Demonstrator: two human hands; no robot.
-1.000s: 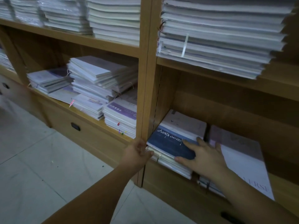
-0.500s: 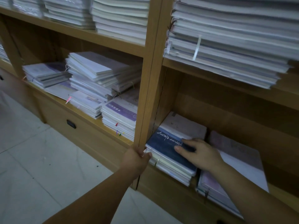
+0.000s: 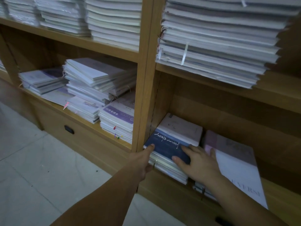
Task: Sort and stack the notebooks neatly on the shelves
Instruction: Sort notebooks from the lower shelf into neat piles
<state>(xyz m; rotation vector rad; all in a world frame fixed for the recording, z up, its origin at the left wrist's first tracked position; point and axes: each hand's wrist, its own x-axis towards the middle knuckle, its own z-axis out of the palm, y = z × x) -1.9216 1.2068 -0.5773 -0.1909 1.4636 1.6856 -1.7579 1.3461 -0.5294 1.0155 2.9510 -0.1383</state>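
Presently the person is working at the bottom right shelf (image 3: 280,191), where a short pile of notebooks (image 3: 169,170) lies close beside the upright post (image 3: 145,95), topped by a blue notebook (image 3: 166,148). The left hand (image 3: 143,160) pinches the pile's front left corner, thumb on the blue cover and fingers curled under the edge. The right hand (image 3: 200,163) lies flat on that cover with fingers spread, grasping nothing. Its thumb reaches towards the neighbouring pile (image 3: 236,168).

Both piles seem to jut past the shelf's front edge. A push from the flat hand alone would likely slide the blue notebook over the ones beneath and fan them out. A tug at the pinched corner could twist the pile askew or tip its lower notebooks to the floor (image 3: 48,160)
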